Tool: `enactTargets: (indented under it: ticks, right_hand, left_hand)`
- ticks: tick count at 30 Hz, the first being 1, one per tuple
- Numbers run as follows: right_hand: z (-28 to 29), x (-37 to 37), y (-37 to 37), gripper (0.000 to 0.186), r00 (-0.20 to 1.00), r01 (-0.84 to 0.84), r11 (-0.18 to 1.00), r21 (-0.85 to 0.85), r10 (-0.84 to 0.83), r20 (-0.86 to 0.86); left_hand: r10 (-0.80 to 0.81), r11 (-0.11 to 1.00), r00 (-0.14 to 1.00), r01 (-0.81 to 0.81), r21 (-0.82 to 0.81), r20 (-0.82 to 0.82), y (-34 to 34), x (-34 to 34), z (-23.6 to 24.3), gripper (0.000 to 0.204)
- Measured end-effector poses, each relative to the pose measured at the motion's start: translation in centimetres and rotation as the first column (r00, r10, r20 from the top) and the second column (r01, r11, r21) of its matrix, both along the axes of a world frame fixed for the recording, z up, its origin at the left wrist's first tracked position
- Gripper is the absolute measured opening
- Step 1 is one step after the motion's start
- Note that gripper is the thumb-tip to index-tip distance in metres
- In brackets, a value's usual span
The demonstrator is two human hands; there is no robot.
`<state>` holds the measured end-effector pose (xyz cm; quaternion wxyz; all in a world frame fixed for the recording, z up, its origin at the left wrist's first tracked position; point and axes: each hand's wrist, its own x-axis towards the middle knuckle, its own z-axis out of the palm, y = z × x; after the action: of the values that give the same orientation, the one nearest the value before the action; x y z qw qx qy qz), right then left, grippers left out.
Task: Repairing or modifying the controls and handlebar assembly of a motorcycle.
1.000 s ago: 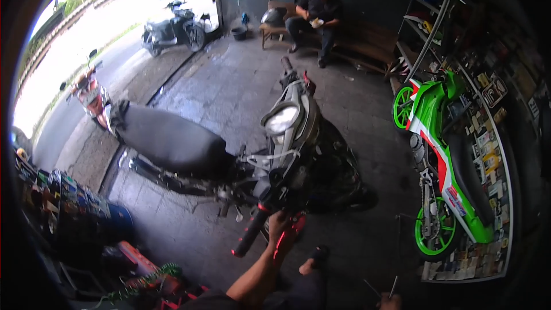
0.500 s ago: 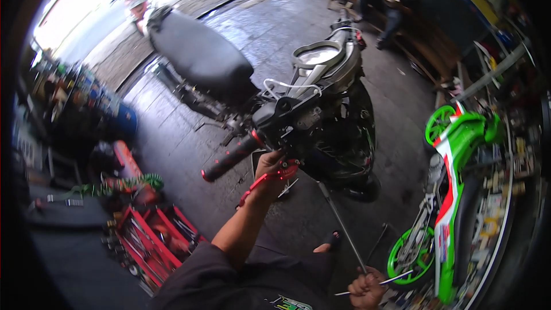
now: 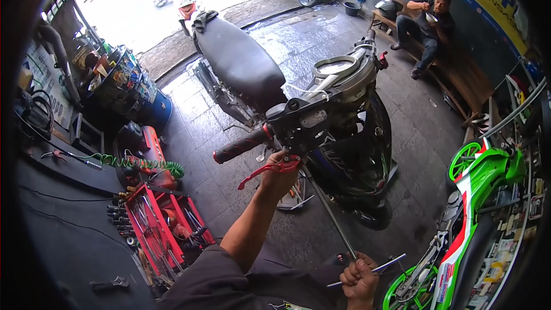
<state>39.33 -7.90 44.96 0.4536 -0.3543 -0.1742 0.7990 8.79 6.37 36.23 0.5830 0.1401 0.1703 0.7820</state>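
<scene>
The right hand [image 3: 360, 280], at the near edge, is wrapped round the crossbar of a T-handle wrench [image 3: 329, 205], whose long shaft slants far and left from that fist to just below the handlebar of the black motorcycle [image 3: 238, 60]. The left hand [image 3: 279, 175] is nearer the shaft's far end, touching the red handlebar lever [image 3: 275, 167] close to its pivot; its fingers are partly hidden, so I cannot tell how tightly they close. Lever and handlebar crowd that end, and whether the tip is seated cannot be seen. Left of the lever juts the black-and-red handlebar grip [image 3: 244, 144]; dark bodywork stands just right of the shaft. A red toolbox [image 3: 165, 224] lies near left, and a green motorcycle [image 3: 459, 235] stands to the right.
</scene>
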Motion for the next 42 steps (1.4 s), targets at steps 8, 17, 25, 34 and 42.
enactTargets:
  ticks: [8,17,25,34,42]
  right_hand:
    - [-0.1,-0.2,-0.3,0.029,1.0,0.006,1.0,-0.012,-0.006,-0.027]
    - [-0.4,0.1,0.5,0.033,0.994,-0.046,0.99,-0.135,0.032,-0.109]
    - [-1.0,0.3,1.5,0.038,0.984,-0.113,0.98,-0.163,0.089,-0.151]
    - [0.9,0.2,2.1,0.033,0.924,-0.269,0.95,-0.159,0.208,-0.321]
    - [1.1,0.3,2.1,0.032,0.899,-0.316,0.939,-0.137,0.25,-0.361]
  left_hand:
    - [0.023,0.999,0.999,-0.022,0.039,-0.031,0.1,0.2,-0.2,0.016]
    - [0.062,0.998,0.998,-0.061,0.028,-0.032,0.3,0.5,-0.1,0.015]
    - [0.083,0.99,0.974,-0.104,-0.091,-0.209,-0.4,0.8,-0.2,0.014]
    - [0.416,0.539,0.239,-0.842,0.026,-0.878,-12.0,3.2,4.7,0.022]
    - [0.142,0.855,-0.665,-0.291,0.429,-0.734,1.4,-7.4,16.5,0.049]
